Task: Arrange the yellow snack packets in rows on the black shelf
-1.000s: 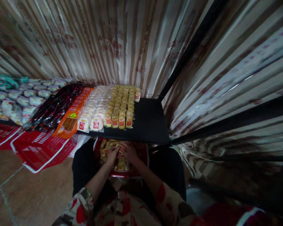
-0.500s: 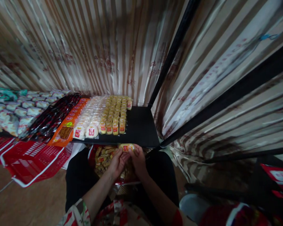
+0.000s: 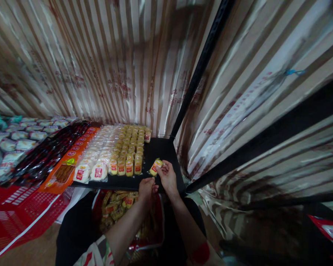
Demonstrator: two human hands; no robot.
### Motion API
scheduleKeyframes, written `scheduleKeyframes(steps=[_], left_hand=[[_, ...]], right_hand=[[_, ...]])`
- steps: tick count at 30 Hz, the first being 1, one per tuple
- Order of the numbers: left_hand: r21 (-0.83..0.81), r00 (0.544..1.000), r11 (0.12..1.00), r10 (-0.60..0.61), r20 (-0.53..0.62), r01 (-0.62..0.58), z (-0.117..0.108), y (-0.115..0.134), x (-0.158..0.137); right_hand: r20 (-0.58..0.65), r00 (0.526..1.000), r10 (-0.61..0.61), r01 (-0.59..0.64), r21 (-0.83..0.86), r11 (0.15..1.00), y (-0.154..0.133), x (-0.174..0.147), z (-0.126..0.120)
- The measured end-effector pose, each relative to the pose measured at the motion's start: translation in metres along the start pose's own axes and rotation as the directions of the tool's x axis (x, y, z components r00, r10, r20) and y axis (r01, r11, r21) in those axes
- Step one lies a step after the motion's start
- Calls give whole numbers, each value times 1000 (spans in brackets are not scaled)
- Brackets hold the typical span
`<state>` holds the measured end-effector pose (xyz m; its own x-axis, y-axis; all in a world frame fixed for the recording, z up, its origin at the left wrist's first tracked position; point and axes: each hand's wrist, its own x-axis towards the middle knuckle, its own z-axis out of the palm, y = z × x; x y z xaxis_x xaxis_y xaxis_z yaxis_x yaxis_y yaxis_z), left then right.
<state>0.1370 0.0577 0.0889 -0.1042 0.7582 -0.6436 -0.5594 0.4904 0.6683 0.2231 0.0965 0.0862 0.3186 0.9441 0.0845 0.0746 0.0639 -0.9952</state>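
Note:
My right hand (image 3: 168, 176) pinches a small yellow wrapped snack (image 3: 155, 167) with a red label, over the right part of the black shelf (image 3: 162, 149). Just below it, at the shelf's front edge, my left hand (image 3: 147, 190) is closed with fingers curled; what it holds, if anything, is hidden. Left of the held snack, several rows of matching yellow wrapped snacks (image 3: 129, 165) stand upright on the shelf. Between my knees a red basket (image 3: 163, 221) holds a loose heap of similar wrapped snacks (image 3: 115, 207), partly covered by my left forearm.
White round wrapped snacks (image 3: 99, 171), an orange packet (image 3: 59, 171), dark shiny packets (image 3: 47, 147) and white packets (image 3: 24, 144) line the shelf leftward. Another red basket (image 3: 19, 214) is below. A black post (image 3: 192, 74) and slanting bar (image 3: 252, 136) rise at right before striped sheeting (image 3: 122, 66).
The yellow snack has moved from both hands, in front of the shelf edge, to over the shelf in my right hand alone. My left hand has let go of it and curled. The view has shifted slightly.

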Motion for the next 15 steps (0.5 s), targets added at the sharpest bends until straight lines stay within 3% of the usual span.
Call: scheduleKeyframes(steps=[2,7,15], left_hand=[[14,999,999,39,-30,-39,12,5,8],[28,989,989,146,38,-147,40,20,28],[-14,988,988,153,10,-152,65,47,60]], right_hand=[[12,1000,-16,16,-44,999,4,18,1],[114,993,-18,33,-133,991,21,52,11],[45,997,-59,68,-227,972,31,113,46]])
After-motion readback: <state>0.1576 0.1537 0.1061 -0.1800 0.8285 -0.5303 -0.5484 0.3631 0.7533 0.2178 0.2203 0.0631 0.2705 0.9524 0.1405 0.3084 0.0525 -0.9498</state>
